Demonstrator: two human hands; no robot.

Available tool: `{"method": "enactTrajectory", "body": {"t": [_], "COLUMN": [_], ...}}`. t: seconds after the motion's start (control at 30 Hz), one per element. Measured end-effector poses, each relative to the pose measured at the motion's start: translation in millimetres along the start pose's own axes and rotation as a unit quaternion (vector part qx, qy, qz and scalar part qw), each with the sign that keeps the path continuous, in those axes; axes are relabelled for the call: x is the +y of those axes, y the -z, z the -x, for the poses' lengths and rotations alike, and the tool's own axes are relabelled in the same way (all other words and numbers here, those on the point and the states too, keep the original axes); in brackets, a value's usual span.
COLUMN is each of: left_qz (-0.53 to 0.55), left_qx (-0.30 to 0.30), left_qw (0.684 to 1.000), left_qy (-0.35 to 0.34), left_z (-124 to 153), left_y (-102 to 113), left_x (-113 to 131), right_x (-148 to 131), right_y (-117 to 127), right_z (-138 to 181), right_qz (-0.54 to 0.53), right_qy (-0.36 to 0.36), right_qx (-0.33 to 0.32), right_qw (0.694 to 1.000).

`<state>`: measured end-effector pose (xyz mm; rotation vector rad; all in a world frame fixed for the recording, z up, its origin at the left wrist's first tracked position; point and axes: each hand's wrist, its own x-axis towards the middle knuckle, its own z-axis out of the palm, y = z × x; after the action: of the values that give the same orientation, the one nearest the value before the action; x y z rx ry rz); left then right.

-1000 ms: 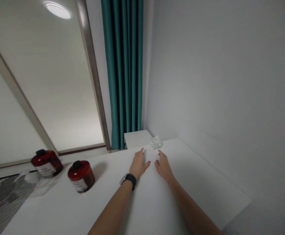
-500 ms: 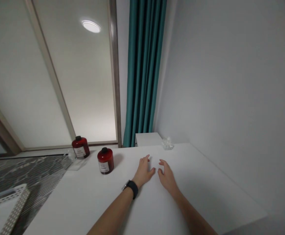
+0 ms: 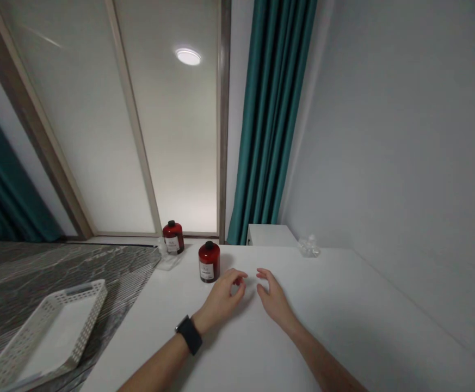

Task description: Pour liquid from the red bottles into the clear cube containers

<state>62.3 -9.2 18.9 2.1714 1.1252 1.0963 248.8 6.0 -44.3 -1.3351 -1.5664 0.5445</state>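
My left hand, with a dark watch on its wrist, hovers over the white table. Its fingers curl loosely with a gap to the thumb, and nothing shows in them. My right hand is just to the right, fingers bent and apart from the thumb, also holding nothing. Nearest to my left hand stands a red bottle with a black cap and a white label, upright beyond the fingers. A second such red bottle stands farther back on the left.
Beside the far bottle lies a clear plastic item. A crumpled clear plastic piece sits at the table's back right. A white perforated basket is at lower left, past the table edge. A white cabinet adjoins the back edge.
The view has swung left, bringing more of the basket into sight. My left hand has come closer to the near bottle, and its fingers are more curled. The bottles remain standing.
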Motion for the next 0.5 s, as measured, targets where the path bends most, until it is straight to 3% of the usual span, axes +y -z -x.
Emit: {"method": "enactTrajectory", "body": {"t": [0.27,0.5], "left_qz": [-0.093,-0.139], "left_qx": [0.06,0.096], "left_qw": [0.994,0.985], "left_qy": [-0.019,0.025], "left_z": [32,45], "left_y": [59,77], "left_x": [-36,-63], "right_x": [-19,-28], "right_y": [-42,-65], "right_z": [8,-5], "right_qz": [0.002,0.018], "right_qy": [-0.001,0.019], "right_qx": [-0.048,-0.058], "right_qw": [0.999,0.998]}}
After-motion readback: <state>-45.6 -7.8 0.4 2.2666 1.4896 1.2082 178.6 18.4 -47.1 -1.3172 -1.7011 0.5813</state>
